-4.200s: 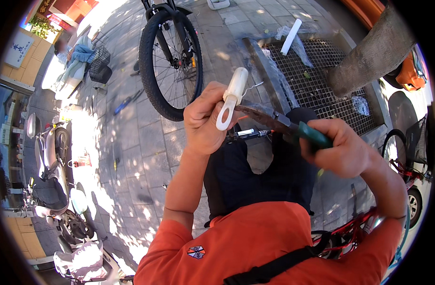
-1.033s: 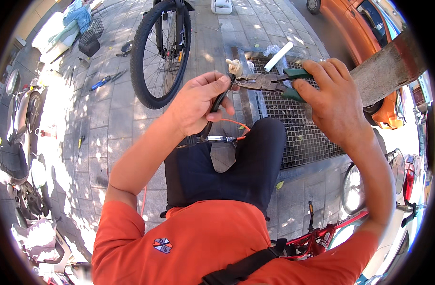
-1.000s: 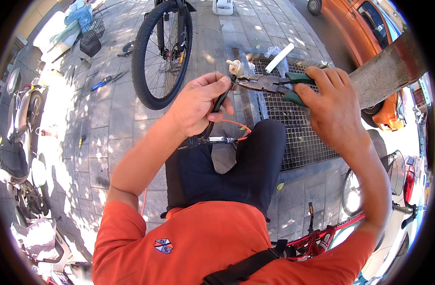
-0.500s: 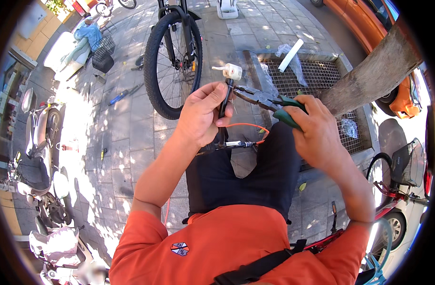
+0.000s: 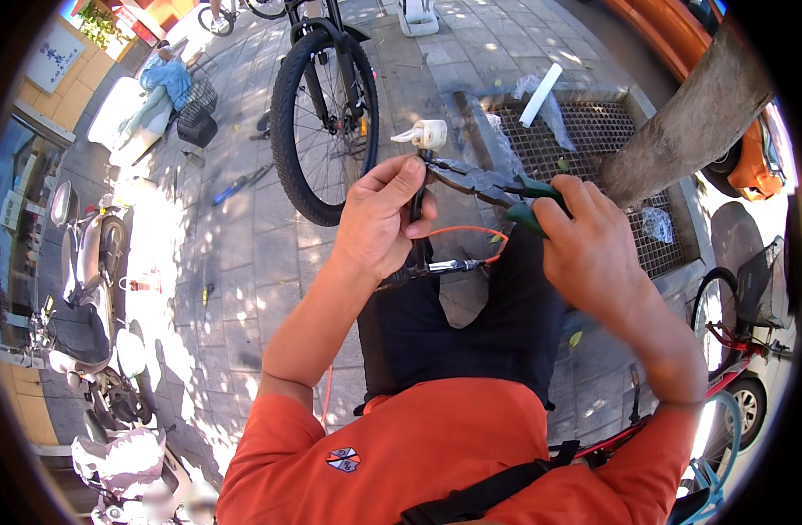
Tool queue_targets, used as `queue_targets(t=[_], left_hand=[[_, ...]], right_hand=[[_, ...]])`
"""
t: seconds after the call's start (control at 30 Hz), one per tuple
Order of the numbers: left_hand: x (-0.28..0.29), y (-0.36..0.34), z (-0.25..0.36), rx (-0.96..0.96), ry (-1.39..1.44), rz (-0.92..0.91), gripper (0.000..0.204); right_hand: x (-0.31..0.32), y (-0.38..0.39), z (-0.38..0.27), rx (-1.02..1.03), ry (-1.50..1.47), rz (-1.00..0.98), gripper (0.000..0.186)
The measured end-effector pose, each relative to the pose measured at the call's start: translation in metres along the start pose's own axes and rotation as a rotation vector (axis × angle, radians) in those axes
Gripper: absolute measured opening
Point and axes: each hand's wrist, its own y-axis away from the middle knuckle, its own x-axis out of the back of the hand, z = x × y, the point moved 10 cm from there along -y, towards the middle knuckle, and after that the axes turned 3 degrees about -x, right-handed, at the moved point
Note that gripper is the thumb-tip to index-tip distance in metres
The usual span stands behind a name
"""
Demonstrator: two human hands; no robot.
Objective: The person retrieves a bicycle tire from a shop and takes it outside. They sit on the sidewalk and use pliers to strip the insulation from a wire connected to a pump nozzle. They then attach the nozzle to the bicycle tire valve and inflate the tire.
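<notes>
My left hand (image 5: 385,214) is closed around a short black rod-like piece (image 5: 417,203), held upright with the thumb near its top. Combination pliers with green handles (image 5: 525,219) are gripped in my right hand (image 5: 584,241). The plier jaws meet the top end of the black piece, beside my left thumb; whether they bite on it is too small to tell. Just above that end shows a small white bottle with a pointed nozzle (image 5: 431,134); I cannot tell whether it touches the piece. Below my hands, between my knees, lies a silver-and-black tool (image 5: 449,267) with an orange hose (image 5: 471,229).
A bicycle's front wheel (image 5: 287,131) stands ahead. To the right are a tree trunk (image 5: 694,122), a metal grate (image 5: 584,131) with a white tube (image 5: 541,94), and a red bicycle (image 5: 724,337). Scooters (image 5: 81,306) line the left; a blue-handled tool (image 5: 234,188) lies on the paving.
The whole view has shifted slightly, so everything sits a little further right. Both hands keep their grips, and the pliers stay at the black piece's top end.
</notes>
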Motion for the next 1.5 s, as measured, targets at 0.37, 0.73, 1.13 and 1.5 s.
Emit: queue_targets(t=[0.37, 0.73, 1.13, 1.5], left_hand=[[-0.011, 0.002, 0.019, -0.087, -0.23, -0.158, 0.039], [-0.013, -0.001, 0.015, -0.213, -0.319, -0.243, 0.029], [-0.02, 0.006, 0.024, -0.434, -0.403, -0.267, 0.029], [0.005, -0.031, -0.014, 0.088, -0.055, -0.1, 0.027]], right_hand=[[-0.003, 0.004, 0.016, -0.096, 0.021, -0.128, 0.047], [-0.023, 0.022, 0.026, -0.377, -0.612, -0.318, 0.027], [-0.067, 0.058, 0.008, -0.908, -1.192, -0.793, 0.024], [-0.072, 0.043, 0.044, -0.829, -1.181, -0.736, 0.028]])
